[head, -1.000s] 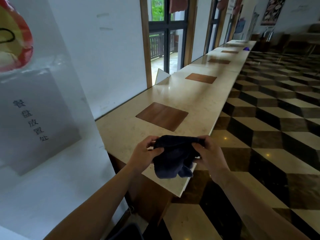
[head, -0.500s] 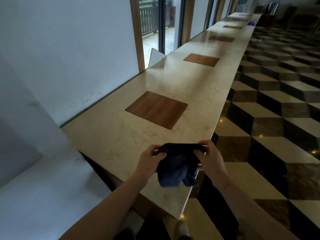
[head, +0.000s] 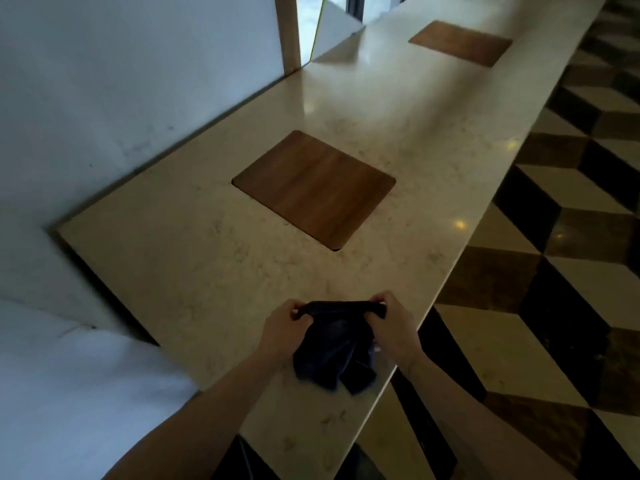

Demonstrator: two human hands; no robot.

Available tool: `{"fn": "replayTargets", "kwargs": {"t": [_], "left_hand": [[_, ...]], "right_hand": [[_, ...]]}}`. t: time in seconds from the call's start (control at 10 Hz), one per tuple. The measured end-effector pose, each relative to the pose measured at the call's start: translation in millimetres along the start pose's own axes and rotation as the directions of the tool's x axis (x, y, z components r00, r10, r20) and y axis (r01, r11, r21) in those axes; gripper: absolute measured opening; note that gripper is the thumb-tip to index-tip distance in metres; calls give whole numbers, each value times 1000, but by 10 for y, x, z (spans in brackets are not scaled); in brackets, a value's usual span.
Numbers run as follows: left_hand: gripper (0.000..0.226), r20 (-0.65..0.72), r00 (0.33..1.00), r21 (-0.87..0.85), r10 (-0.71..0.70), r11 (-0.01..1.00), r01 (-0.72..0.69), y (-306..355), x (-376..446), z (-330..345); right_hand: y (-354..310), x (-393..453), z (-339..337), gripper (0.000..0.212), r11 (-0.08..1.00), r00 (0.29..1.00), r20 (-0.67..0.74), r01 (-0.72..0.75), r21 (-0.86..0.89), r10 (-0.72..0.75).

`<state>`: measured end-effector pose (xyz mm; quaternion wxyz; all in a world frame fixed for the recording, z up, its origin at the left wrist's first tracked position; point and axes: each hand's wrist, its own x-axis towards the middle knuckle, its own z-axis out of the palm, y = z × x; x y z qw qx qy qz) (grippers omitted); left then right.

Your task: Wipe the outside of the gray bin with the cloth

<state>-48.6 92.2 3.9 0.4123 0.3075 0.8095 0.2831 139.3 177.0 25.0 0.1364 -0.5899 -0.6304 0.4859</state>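
A dark navy cloth hangs bunched between both hands, just above the near end of a long beige stone counter. My left hand pinches the cloth's top left edge. My right hand pinches its top right edge, so the upper hem is stretched between them. The rest of the cloth droops toward the counter's front edge. No gray bin is visible in the head view.
A square wooden inset panel lies in the counter ahead of the hands, with a second panel farther along. A white wall borders the left. A white surface sits at lower left. Checkered tile floor runs along the right.
The view has tilted downward, so windows and the far hall left the frame. Both hands keep hold of the cloth and now pull its top edge tighter over the counter.
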Motion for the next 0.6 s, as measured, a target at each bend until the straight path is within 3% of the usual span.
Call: {"fn": "replayTargets", "kwargs": {"t": [0.1, 0.3, 0.4, 0.5, 0.6], "left_hand": [[16, -77, 995, 201, 56, 979, -39, -43, 164, 68], [30, -208, 961, 437, 182, 897, -76, -155, 189, 131], [38, -231, 948, 449, 217, 889, -94, -223, 168, 117], [42, -281, 889, 470, 361, 860, -201, -253, 66, 29], [30, -331, 795, 494, 509, 811, -313, -289, -32, -40]], "right_hand": [[20, 257, 106, 13, 969, 991, 21, 130, -209, -129], [114, 315, 278, 15, 839, 966, -39, 202, -506, -256], [122, 298, 300, 21, 833, 969, -43, 185, -521, -242], [124, 247, 271, 32, 838, 958, -93, 186, -512, -270], [70, 189, 243, 36, 846, 922, -135, 267, -461, -364]]}}
